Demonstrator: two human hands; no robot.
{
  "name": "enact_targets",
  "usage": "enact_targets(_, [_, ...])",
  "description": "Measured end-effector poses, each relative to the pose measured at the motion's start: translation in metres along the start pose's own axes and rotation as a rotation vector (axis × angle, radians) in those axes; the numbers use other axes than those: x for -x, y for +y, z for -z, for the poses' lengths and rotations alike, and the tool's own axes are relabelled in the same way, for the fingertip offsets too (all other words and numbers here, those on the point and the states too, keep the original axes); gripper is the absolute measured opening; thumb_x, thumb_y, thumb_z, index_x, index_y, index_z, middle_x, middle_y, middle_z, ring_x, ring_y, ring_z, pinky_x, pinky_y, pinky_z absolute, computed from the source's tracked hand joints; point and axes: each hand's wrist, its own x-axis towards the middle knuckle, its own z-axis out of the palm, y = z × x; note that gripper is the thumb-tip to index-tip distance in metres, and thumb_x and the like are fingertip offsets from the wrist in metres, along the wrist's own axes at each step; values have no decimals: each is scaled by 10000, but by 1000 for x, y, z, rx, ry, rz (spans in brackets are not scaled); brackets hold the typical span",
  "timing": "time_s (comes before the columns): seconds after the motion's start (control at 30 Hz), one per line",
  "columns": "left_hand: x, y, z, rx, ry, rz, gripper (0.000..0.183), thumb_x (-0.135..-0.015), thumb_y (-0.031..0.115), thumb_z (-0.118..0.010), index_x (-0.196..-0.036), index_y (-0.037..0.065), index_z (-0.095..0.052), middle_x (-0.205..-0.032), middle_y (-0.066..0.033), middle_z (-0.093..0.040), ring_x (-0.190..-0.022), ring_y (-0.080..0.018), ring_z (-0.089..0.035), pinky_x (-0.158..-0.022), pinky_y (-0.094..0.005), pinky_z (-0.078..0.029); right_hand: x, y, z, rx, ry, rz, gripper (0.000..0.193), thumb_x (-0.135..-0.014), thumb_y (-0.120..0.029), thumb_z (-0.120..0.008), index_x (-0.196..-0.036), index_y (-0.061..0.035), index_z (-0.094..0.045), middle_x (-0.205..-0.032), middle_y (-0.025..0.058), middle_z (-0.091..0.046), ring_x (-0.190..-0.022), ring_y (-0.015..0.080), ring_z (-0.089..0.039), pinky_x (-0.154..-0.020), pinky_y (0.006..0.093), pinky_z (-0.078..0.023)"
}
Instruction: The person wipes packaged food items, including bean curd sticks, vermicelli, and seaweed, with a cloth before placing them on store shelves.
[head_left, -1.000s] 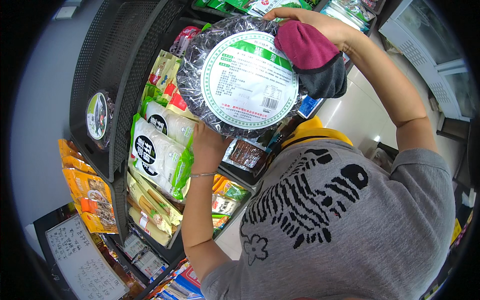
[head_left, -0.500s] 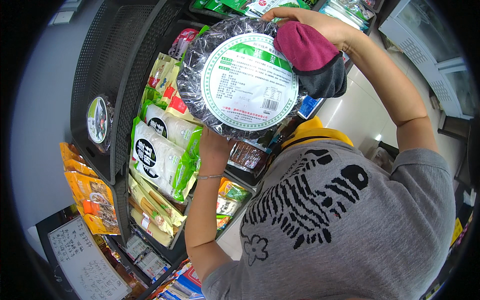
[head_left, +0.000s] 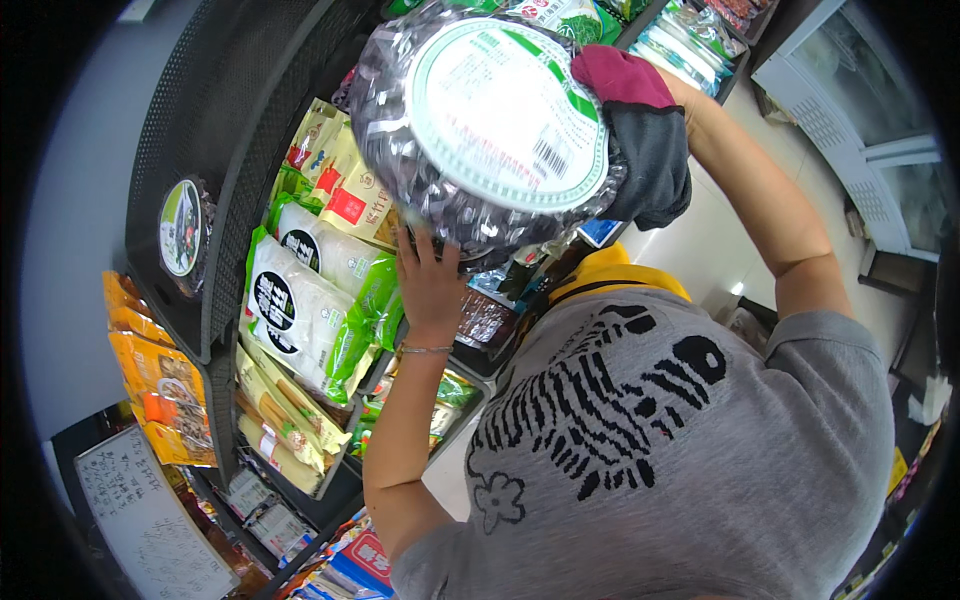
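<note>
A big round pack of dried seaweed [head_left: 500,130], in clear film with a white and green round label, is tilted up in front of me. My right hand [head_left: 683,95] is at its right edge; its fingers are mostly hidden behind the pack and a maroon and dark grey cloth [head_left: 645,150]. The cloth drapes over the pack's right side. My left hand [head_left: 432,285] is at the lower edge of the pack, its fingers stretched out and the fingertips close to or touching the film. Left of that hand lie white and green bags [head_left: 295,310].
A black perforated rack [head_left: 230,190] rises on the left, with another round pack [head_left: 182,230] in it. Orange bags [head_left: 165,380] hang below. Yellow packets [head_left: 345,190] fill the shelf. A glass-door cabinet [head_left: 870,120] stands at the far right; a whiteboard [head_left: 150,520] is at lower left.
The seaweed pack has moved up and tilted, and its label is now blurred. The left fingers, hidden before, show below the pack. The right fingers have slipped out of sight behind it.
</note>
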Motion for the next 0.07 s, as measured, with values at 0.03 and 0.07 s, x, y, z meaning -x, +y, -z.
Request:
enact_targets(0.03, [-3,5,7,7,19,16,581,-637,220,-752,-1156,115,-513,-1306,-177,-376,-1241,-440,-311,-980,-514,-328,-5,10,3,201,-12,178,453,-891,-213,-554,-1288,-24,-442,-1211,140,-546,-1079,242,-559,-875,336,-485])
enact_targets(0.07, [-3,1,1,-29,-8,12,643,-653,236,-742,-1226,144,-465,-1327,-171,-357,-1276,-438,-275,-986,-505,-324,-9,11,9,214,-18,173,453,-891,-213,-554,-1288,-24,-442,-1211,140,-546,-1079,242,-559,-875,336,-485])
